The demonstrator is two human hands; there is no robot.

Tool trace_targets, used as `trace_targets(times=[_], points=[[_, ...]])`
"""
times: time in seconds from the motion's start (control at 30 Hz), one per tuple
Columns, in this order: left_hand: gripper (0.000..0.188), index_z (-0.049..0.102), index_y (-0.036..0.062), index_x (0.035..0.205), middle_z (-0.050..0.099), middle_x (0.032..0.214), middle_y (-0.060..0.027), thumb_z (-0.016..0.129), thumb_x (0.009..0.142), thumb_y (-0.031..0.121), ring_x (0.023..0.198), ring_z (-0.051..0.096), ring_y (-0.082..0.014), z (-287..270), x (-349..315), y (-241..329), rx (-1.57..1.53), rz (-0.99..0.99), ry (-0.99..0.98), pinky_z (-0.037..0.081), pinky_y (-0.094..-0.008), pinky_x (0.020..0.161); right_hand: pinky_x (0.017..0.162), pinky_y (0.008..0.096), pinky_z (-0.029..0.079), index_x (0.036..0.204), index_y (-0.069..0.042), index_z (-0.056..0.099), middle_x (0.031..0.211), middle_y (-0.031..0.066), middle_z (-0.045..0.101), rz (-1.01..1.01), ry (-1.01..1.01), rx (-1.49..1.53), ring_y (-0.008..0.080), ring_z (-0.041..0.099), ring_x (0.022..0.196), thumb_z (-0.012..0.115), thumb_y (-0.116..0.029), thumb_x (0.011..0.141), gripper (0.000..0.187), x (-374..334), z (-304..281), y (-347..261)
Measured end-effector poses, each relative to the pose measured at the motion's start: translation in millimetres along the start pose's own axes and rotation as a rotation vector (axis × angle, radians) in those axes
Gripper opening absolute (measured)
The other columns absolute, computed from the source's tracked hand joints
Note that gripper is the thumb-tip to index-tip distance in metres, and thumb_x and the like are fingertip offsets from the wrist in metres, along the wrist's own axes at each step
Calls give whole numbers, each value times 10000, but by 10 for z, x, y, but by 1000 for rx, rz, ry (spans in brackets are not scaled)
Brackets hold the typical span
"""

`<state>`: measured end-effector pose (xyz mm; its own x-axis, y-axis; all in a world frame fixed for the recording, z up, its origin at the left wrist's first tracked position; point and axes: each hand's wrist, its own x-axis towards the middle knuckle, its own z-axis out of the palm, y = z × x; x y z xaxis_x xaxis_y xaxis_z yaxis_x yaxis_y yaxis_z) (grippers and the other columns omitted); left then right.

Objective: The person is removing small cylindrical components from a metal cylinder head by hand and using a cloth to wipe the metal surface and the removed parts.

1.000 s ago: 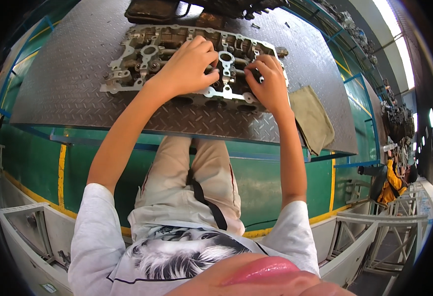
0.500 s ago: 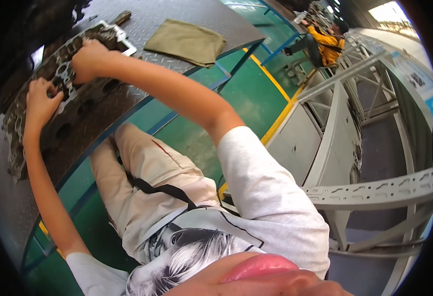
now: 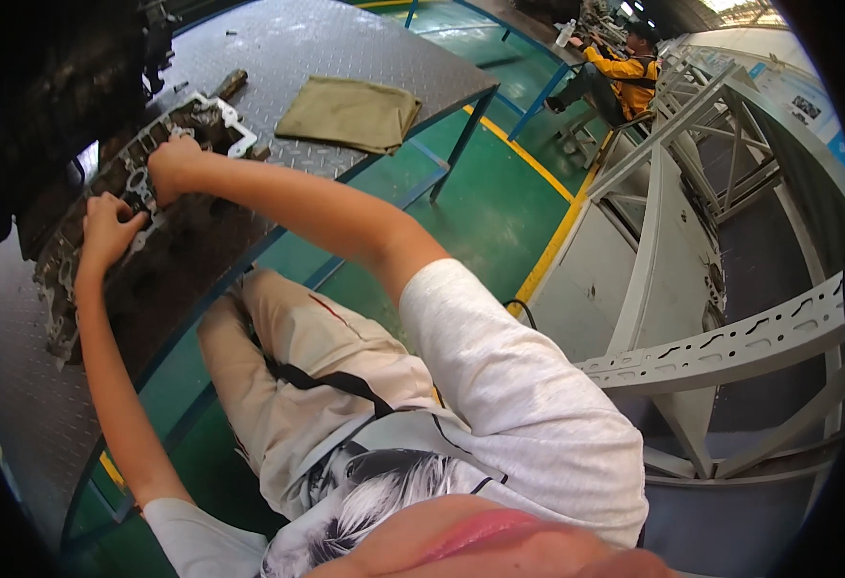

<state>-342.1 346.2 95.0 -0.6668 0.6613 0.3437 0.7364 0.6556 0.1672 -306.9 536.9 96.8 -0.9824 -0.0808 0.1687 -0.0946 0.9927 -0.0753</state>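
Observation:
A long, dirty metal engine cylinder head (image 3: 180, 234) lies on the table at the left, with pale machined faces and round openings along it. My left hand (image 3: 106, 229) is over its nearer left part, fingers curled and thumb pointing inward beside a small dark part. Farther along, my right hand (image 3: 176, 168) bends down onto the top of the head. Its fingers are closed and partly hidden behind the hand. Whatever either hand pinches is too small or too covered to make out. Both hands are close together, a short gap between them.
The table (image 3: 278, 43) has a patterned steel top and blue legs. A folded olive cloth (image 3: 347, 114) lies right of the cylinder head. Dark machinery (image 3: 66, 67) rises at the far left. Grey metal framework (image 3: 721, 361) stands at my right. A person in yellow (image 3: 631, 79) sits farther off.
The whole view has shifted, so table, cloth and cylinder head sit differently in the picture. Both hands stay on the cylinder head, my left hand slightly changed in finger pose.

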Motion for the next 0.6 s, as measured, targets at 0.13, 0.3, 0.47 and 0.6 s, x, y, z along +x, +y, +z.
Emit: trace_targets(times=[0.13, 0.3, 0.47, 0.6], points=[[294, 621, 23, 722, 583, 918, -113, 767, 747, 276, 1012, 511, -320, -23, 8, 56, -24, -80, -19, 409, -440, 863, 934, 395, 466, 956, -95, 752, 1066, 138, 692, 4, 7, 2, 320, 589, 1106, 741, -464, 640, 487, -41, -27, 8], [286, 576, 36, 720, 567, 911, -110, 752, 738, 261, 1018, 502, -312, -28, -30, 67, -60, -81, 15, 392, -425, 886, 935, 376, 467, 943, -92, 751, 1043, 124, 697, -10, 16, 22, 301, 600, 1083, 752, -472, 629, 492, -134, -108, 71], [262, 546, 49, 717, 547, 908, -99, 725, 693, 238, 1028, 483, -308, -44, -42, 91, -67, -65, 7, 369, -417, 882, 787, 395, 540, 830, -102, 741, 871, 133, 700, -4, 96, 52, 316, 664, 897, 732, -340, 628, 312, -121, -193, 129], [266, 533, 61, 816, 540, 912, -93, 702, 670, 206, 1033, 481, -300, -87, -30, 67, -55, -43, -4, 356, -420, 898, 787, 410, 551, 816, -66, 736, 889, 176, 698, 29, 84, 196, 331, 679, 894, 691, -246, 675, 233, -74, -178, 139]])
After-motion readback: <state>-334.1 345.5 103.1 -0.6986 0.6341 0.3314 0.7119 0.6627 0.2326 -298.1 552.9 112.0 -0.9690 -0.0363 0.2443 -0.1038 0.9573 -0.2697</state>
